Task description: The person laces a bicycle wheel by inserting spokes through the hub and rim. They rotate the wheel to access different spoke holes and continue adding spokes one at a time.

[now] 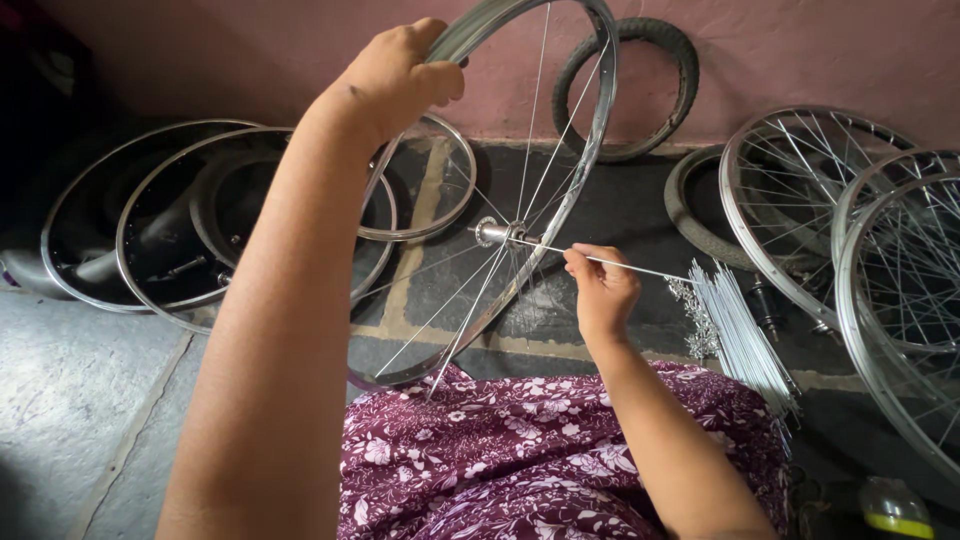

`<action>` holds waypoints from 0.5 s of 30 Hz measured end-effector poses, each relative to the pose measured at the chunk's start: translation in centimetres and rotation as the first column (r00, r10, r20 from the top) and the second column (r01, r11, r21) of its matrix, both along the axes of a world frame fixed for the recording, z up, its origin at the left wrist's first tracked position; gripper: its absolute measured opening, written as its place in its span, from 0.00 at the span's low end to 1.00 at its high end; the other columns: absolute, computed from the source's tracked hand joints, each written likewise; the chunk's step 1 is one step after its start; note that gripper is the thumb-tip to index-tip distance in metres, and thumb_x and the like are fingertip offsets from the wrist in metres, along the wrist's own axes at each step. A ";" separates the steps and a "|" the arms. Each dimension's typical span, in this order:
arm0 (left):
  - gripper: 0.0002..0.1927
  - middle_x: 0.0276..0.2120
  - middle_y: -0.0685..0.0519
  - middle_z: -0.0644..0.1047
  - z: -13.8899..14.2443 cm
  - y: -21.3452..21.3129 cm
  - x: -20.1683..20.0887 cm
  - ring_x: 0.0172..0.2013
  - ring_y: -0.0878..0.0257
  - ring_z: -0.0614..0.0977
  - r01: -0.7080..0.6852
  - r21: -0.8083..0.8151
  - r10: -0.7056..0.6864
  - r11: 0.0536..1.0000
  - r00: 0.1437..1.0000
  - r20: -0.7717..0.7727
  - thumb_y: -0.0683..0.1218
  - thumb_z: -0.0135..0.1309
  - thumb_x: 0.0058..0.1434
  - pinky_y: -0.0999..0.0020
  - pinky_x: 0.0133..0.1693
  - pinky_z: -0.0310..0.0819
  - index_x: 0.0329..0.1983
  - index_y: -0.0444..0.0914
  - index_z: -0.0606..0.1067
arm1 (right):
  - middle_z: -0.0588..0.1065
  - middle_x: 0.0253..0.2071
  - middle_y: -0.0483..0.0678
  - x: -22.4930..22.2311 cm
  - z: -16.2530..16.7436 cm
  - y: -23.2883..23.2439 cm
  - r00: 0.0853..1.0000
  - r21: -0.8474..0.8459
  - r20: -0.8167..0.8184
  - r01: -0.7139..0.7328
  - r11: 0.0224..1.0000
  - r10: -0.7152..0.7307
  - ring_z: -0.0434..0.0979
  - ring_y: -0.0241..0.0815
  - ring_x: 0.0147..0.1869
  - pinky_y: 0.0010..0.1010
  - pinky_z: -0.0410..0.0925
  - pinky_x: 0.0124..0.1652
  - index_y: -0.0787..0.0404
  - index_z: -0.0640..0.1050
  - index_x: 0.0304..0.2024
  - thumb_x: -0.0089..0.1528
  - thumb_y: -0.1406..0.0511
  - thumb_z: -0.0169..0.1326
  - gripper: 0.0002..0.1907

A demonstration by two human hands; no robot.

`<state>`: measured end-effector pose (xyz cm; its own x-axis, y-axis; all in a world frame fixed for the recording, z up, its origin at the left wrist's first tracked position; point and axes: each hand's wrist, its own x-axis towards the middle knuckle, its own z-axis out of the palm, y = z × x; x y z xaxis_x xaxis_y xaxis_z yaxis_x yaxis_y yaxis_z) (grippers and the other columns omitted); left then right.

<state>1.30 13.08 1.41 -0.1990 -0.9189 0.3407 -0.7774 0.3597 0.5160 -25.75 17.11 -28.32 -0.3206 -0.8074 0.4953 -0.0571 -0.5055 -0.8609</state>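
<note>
My left hand (400,75) grips the top of a shiny bicycle wheel rim (600,100) that stands nearly edge-on, its bottom resting by my knee. A metal hub (492,232) sits at its centre with a few spokes fanning out to the rim. My right hand (598,285) pinches a loose thin spoke (640,267) whose tip points at the hub. My lap is covered by purple floral cloth (520,450).
A bundle of loose spokes (740,335) lies on the floor at the right beside a heap of small nipples (700,315). Spoked wheels (880,250) lie farther right. Bare rims (180,230) are stacked at the left. A tyre (660,60) leans on the pink wall.
</note>
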 end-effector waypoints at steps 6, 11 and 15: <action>0.22 0.32 0.48 0.81 0.3 0.2 0.0 0.35 0.54 0.84 -0.056 0.031 0.056 0.998 0.998 -0.015 0.51 0.54 0.49 0.58 0.40 0.76 0.47 0.40 0.76 | 0.76 0.30 0.45 -0.4 -1.6 2.5 0.863 -0.409 -0.433 0.070 0.910 -0.261 0.77 0.34 0.34 0.24 0.70 0.33 0.62 0.74 0.32 0.59 0.68 0.66 0.11; 0.21 0.33 0.47 0.82 0.3 0.4 0.0 0.37 0.55 0.85 -0.013 0.052 0.014 0.999 0.999 -0.034 0.51 0.54 0.51 0.59 0.41 0.76 0.46 0.37 0.76 | 0.76 0.30 0.43 0.8 -3.8 4.2 0.432 -0.631 -0.776 -0.524 0.572 -0.459 0.77 0.33 0.30 0.23 0.73 0.32 0.58 0.77 0.36 0.66 0.67 0.60 0.05; 0.22 0.32 0.46 0.82 0.1 0.3 0.4 0.36 0.54 0.84 0.000 0.047 0.003 0.999 0.999 -0.054 0.51 0.55 0.50 0.60 0.41 0.76 0.46 0.37 0.76 | 0.76 0.31 0.43 -1.4 -3.9 3.7 0.211 -0.459 -0.886 -0.522 0.719 -0.412 0.80 0.37 0.35 0.28 0.77 0.37 0.57 0.77 0.38 0.60 0.70 0.58 0.05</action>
